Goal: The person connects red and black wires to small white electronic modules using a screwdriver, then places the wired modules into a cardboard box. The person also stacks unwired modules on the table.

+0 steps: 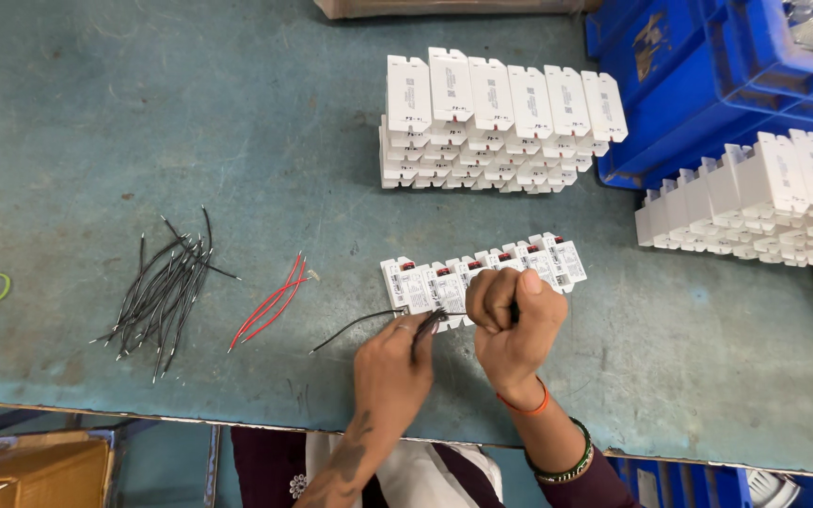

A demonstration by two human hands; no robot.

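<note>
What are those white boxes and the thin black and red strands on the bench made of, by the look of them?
The white boxes look like moulded plastic: matt, even white shells with crisp edges. The black strands and red strands seem to be wires in flexible plastic sheathing, since they bend loosely; their tips look bare, probably metal. The left hand pinches one black wire.

Open table [265, 141] far-left; white box stack [501, 122] and blue crates [708, 85] seemingly crowd right.

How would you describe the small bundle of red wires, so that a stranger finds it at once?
Start at the teal table and find the big pile of black wires on its left part. Just right of that pile lies the bundle of red wires, left of the hands. It is the only red bundle, and much smaller.
</note>
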